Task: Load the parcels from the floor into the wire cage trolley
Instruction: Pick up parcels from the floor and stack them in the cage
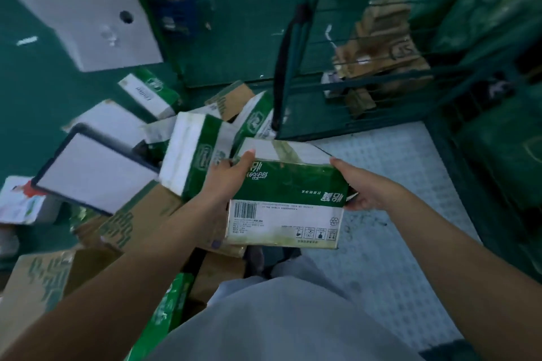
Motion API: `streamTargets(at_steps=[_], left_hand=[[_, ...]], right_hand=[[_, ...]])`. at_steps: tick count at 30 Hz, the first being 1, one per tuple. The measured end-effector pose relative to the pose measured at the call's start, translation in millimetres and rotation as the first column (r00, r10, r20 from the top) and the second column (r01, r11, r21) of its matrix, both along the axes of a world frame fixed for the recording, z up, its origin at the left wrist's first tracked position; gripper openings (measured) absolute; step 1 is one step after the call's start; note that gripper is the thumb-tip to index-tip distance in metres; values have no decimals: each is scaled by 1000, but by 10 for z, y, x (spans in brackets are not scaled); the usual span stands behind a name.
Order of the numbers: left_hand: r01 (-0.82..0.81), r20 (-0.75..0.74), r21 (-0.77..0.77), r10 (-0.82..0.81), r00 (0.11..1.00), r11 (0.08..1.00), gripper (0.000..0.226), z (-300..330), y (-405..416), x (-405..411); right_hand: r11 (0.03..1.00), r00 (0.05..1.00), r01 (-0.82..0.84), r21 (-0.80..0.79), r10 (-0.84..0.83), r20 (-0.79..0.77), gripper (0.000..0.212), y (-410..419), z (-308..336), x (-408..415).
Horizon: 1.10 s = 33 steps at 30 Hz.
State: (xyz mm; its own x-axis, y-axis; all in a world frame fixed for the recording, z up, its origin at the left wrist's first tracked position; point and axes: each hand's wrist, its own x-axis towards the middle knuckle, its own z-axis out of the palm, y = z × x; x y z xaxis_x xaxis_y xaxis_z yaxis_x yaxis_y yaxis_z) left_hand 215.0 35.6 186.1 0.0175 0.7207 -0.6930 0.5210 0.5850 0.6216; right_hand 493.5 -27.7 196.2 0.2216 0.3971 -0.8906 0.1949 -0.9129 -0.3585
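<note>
I hold a green-and-white carton (286,202) with a barcode label in front of me, above my lap. My left hand (227,176) grips its left end, thumb over the top edge. My right hand (362,184) grips its right end. Just beyond the carton stands the green wire cage trolley (366,88), its near corner post close to the carton's far edge. Several brown cardboard parcels (378,44) lie inside it behind the wires. More green-and-white cartons (193,155) and brown boxes (137,220) are heaped on the floor to my left.
A white panel with a dark frame (93,173) leans on the heap at left. A large white box (79,6) lies at the upper left. Green sacks (484,9) fill the far right. Pale patterned flooring (390,214) runs under my right arm.
</note>
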Motion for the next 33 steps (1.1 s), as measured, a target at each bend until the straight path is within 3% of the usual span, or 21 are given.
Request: streamTargets(at_steps=[6, 10, 12, 16, 20, 24, 27, 30, 33], left_hand=[[225, 68, -124, -218, 974, 966, 114, -288, 47, 1074], [448, 47, -130, -446, 894, 885, 122, -417, 41, 1951], [533, 33, -121, -533, 845, 837, 114, -275, -33, 2285], [716, -35, -135, -725, 688, 685, 76, -181, -114, 2885], [803, -58, -169, -819, 571, 572, 72, -188, 3, 3371], [855, -53, -190, -874, 483, 483, 75, -198, 230, 3777], [892, -71, -198, -914, 400, 406, 78, -285, 478, 4103], [886, -53, -234, -915, 400, 400, 77, -483, 755, 4409], [843, -2, -304, -885, 465, 444, 74, -757, 1122, 4809]], right_hand=[[988, 989, 148, -50, -147, 14, 66, -670, -16, 979], [955, 956, 293, -51, -293, 12, 68, -1168, -83, 1657], [930, 931, 364, -58, -365, -7, 68, -1371, -106, 1839], [821, 816, 569, -47, -571, -86, 49, -1696, -131, 2103], [692, 684, 721, -16, -716, -137, 41, -1784, -141, 2294], [558, 540, 829, -30, -815, -210, 61, -1748, -290, 2450], [472, 453, 881, -27, -858, -243, 58, -1605, -449, 2566], [380, 352, 923, -56, -896, -271, 41, -1389, -667, 2646], [280, 244, 955, -96, -928, -280, 41, -1072, -978, 2783]])
